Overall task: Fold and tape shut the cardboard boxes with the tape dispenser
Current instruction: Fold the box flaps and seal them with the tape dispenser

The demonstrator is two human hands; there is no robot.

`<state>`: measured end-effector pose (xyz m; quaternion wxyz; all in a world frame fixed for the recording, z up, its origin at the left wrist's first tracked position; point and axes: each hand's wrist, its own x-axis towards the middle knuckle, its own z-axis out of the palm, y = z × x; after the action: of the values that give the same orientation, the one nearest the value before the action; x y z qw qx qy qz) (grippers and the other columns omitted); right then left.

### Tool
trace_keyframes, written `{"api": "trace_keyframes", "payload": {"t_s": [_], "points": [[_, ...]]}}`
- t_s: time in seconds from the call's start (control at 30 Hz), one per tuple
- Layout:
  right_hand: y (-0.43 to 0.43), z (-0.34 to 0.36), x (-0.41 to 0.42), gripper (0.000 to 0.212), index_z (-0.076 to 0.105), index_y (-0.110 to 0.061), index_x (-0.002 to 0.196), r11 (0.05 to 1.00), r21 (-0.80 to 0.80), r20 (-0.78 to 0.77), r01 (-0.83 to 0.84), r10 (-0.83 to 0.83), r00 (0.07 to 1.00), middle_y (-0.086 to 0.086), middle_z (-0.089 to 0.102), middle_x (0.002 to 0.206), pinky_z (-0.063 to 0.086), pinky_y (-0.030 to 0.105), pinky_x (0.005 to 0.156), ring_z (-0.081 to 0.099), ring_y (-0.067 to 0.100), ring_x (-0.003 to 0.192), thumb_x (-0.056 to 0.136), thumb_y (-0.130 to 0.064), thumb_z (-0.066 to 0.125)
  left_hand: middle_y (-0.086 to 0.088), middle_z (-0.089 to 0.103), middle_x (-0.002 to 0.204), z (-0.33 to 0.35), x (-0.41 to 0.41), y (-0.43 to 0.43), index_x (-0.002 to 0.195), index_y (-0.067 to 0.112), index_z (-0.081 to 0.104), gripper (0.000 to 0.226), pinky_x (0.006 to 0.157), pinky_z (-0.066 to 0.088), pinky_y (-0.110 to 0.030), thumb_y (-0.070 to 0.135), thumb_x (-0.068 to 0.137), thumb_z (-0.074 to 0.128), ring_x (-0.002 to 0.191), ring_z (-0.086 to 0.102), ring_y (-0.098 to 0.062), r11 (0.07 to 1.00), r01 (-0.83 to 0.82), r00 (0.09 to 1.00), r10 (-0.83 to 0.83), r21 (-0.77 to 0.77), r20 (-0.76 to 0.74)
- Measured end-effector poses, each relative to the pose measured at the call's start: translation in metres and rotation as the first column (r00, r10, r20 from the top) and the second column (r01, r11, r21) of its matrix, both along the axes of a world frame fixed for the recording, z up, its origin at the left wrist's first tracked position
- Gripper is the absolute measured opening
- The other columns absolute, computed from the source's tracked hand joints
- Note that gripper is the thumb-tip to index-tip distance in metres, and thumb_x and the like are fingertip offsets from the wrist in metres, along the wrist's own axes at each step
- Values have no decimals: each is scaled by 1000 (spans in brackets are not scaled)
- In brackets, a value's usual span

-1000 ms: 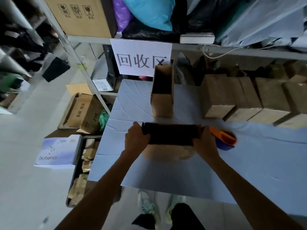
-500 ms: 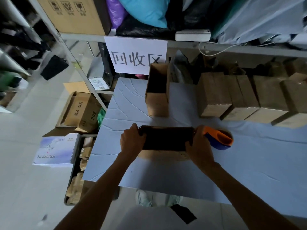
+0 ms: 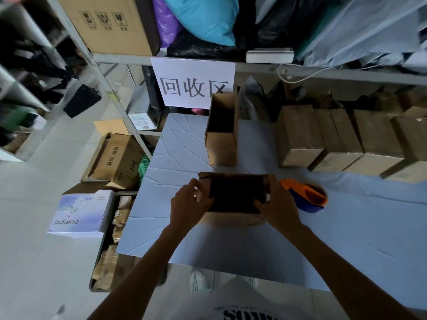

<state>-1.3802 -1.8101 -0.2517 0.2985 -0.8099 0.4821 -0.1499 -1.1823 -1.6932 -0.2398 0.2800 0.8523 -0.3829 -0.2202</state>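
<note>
Surface (image 3: 346, 239): one, blue-covered and creased; carries all the boxes below.
Shelf rack (image 3: 111, 58): metal, behind the surface and to my left, loaded with bags and a large carton; a white paper sign (image 3: 194, 84) hangs from its rail.
Closed cardboard boxes (image 3: 298, 137): a row, side by side and touching, along the far right of the surface.
Tall cardboard box (image 3: 221, 137): stands on end at the far middle; top open; apart from the row.
Open cardboard box (image 3: 235, 192): near middle of the surface, lying crosswise before me; dark inside showing; I hold it at both ends.
Tape dispenser (image 3: 307, 199): orange and blue; lies on the surface just right of that box, beside my right hand (image 3: 277, 209); untouched.
My left hand (image 3: 187, 209): fingers (image 3: 196, 188) curled round the box's left end flap.
My right hand: fingers curled over the box's right end, gripping it.
</note>
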Motion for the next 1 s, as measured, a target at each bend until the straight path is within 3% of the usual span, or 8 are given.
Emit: {"api": "trace_keyframes", "payload": {"t_s": [0.1, 0.17, 0.27, 0.37, 0.53, 0.73, 0.83, 1.0], "points": [[0, 3, -2, 48, 49, -12, 126, 1000, 14, -75, -2, 3, 997, 10, 57, 115, 52, 40, 78, 58, 28, 99, 88, -40, 59, 1, 55, 102, -8, -1, 3, 109, 24, 64, 38, 80, 50, -33, 53, 85, 59, 91, 62, -19, 1000, 13, 999, -13, 3, -38], [-2, 1, -5, 51, 53, -13, 125, 998, 61, -128, -2, 10, 992, 13, 53, 120, 48, 48, 85, 54, 33, 104, 90, -50, 49, 0, 52, 105, -15, 2, 4, 110, 23, 66, 39, 84, 50, -35, 54, 88, 55, 96, 61, -20, 1000, 18, 995, -17, 12, -96], [-4, -3, -9, 59, 58, -15, 118, 994, 105, -77, -11, 19, 997, 10, 51, 117, 47, 39, 79, 55, 28, 97, 86, -62, 42, 3, 50, 112, -20, 11, 6, 104, 27, 68, 43, 88, 51, -41, 62, 80, 59, 99, 60, -19, 999, 45, 969, -48, -17, -242], [-9, -9, -14, 53, 59, -28, 100, 974, 204, 109, -95, 74, 991, -2, 45, 114, 44, 21, 70, 55, 10, 90, 75, -73, 49, 10, 50, 116, -21, 22, 10, 99, 40, 65, 41, 86, 51, -32, 66, 68, 68, 101, 58, -12, 987, 142, 946, -158, -78, -284], [-18, -24, -24, 49, 63, -20, 112, 978, 184, 119, -103, 81, 989, -6, 44, 112, 55, 25, 68, 58, 10, 91, 69, -34, 81, 12, 55, 105, -36, 17, 10, 94, 30, 69, 22, 69, 53, -22, 38, 75, 77, 95, 61, -10, 983, 43, 988, -68, -178, -138], [-17, -26, -22, 84, 41, -32, 129, 960, 278, 293, -28, -57, 954, -7, 54, 110, 53, 22, 62, 62, 11, 85, 61, -23, 89, 3, 60, 109, -44, 14, 3, 140, 27, 38, 80, 66, 59, -34, 20, 73, 81, 89, 63, -13, 973, -18, 988, -18, -231, -153], [-23, -23, -18, 100, 23, -39, 144, 982, 176, 309, -66, 9, 951, -9, 52, 111, 50, 17, 61, 59, 7, 87, 67, -19, 85, 0, 60, 112, -43, 14, -5, 144, 30, 35, 82, 65, 59, -31, 19, 76, 79, 89, 62, -14, 958, 41, 994, -67, -284, -85], [-42, -20, -18, 70, 50, -36, 126, 991, 89, 265, -97, 71, 962, -2, 54, 116, 47, 9, 67, 57, 9, 94, 68, -15, 83, 4, 61, 109, -42, 15, -26, 124, 30, 53, 53, 67, 58, -32, 25, 77, 78, 90, 63, -13, 959, 31, 994, -60, -282, -94]]}}
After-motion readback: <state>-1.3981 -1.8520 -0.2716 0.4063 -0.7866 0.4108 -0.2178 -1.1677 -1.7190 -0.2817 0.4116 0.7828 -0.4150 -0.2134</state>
